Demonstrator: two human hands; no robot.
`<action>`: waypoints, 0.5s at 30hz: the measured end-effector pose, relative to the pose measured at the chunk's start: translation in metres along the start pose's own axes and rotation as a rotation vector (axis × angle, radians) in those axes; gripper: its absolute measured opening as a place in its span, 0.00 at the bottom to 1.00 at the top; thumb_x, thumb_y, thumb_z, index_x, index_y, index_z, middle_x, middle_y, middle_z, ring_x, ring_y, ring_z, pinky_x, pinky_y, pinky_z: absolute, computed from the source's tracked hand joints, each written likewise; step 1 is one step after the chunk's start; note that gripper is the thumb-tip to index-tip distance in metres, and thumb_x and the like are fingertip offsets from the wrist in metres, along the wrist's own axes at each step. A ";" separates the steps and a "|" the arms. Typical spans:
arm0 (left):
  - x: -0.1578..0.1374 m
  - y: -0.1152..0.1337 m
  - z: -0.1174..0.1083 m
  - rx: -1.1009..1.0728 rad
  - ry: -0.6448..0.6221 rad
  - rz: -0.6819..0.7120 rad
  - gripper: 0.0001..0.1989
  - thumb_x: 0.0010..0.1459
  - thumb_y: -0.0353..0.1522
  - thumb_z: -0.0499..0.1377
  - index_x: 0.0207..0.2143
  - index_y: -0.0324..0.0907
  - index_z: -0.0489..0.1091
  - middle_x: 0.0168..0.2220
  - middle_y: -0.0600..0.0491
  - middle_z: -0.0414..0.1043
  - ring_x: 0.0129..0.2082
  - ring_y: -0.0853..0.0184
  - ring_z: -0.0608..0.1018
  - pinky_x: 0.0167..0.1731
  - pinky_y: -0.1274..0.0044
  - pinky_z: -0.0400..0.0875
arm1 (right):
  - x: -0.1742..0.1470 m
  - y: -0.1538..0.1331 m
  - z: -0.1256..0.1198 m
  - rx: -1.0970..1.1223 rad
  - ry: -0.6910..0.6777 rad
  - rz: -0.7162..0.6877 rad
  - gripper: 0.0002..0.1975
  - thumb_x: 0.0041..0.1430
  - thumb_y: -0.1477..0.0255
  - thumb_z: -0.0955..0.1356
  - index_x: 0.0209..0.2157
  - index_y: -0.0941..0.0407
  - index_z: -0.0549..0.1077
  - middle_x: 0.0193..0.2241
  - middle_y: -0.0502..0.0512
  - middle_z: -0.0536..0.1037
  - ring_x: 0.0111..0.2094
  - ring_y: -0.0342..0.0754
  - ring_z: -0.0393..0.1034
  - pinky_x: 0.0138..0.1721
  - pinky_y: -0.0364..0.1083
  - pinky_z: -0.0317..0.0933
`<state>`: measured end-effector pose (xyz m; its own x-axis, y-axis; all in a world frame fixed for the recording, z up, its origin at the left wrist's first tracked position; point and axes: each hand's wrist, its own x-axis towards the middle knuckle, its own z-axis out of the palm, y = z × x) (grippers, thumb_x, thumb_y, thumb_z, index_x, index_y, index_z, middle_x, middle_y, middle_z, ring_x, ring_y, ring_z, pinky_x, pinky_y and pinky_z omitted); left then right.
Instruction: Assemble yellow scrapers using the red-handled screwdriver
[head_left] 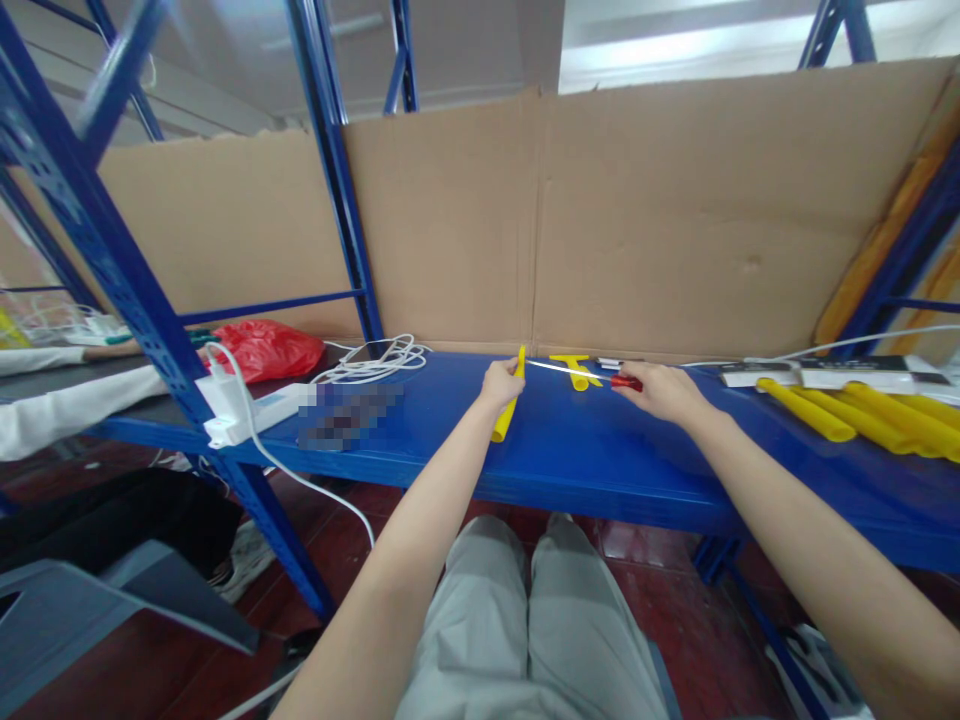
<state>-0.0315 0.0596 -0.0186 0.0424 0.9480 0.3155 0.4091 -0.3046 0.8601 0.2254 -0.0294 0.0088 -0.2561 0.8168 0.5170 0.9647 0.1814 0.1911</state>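
My left hand [501, 385] is closed around a yellow tube [508, 418] with a narrow crosspiece at its far end, held tilted above the blue shelf. My right hand [661, 390] grips the red handle of a screwdriver [624, 382]. Its long thin metal shaft points left, and the tip ends beside the top of the yellow tube; I cannot tell whether they touch. Behind the shaft, a yellow T-shaped piece [577, 374] lies on the shelf between my hands.
Several yellow tubes [810, 412] lie at the right by white boxes [862, 374]. To the left are a white power strip [259, 412], a coiled white cable [386, 360] and a red plastic bag [270, 350]. Cardboard [675, 220] stands behind. A co-worker's sleeve [82, 405] shows far left.
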 end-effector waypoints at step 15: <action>-0.002 0.001 -0.001 0.055 -0.005 0.006 0.25 0.45 0.23 0.63 0.49 0.39 0.75 0.42 0.47 0.79 0.42 0.59 0.80 0.41 0.75 0.71 | 0.000 -0.001 -0.001 0.120 -0.027 0.029 0.13 0.60 0.61 0.63 0.38 0.52 0.75 0.34 0.56 0.81 0.34 0.52 0.74 0.29 0.45 0.58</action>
<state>-0.0323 0.0578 -0.0179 0.0496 0.9467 0.3182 0.4586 -0.3046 0.8348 0.2241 -0.0299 0.0094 -0.2275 0.8370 0.4977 0.9726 0.2201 0.0745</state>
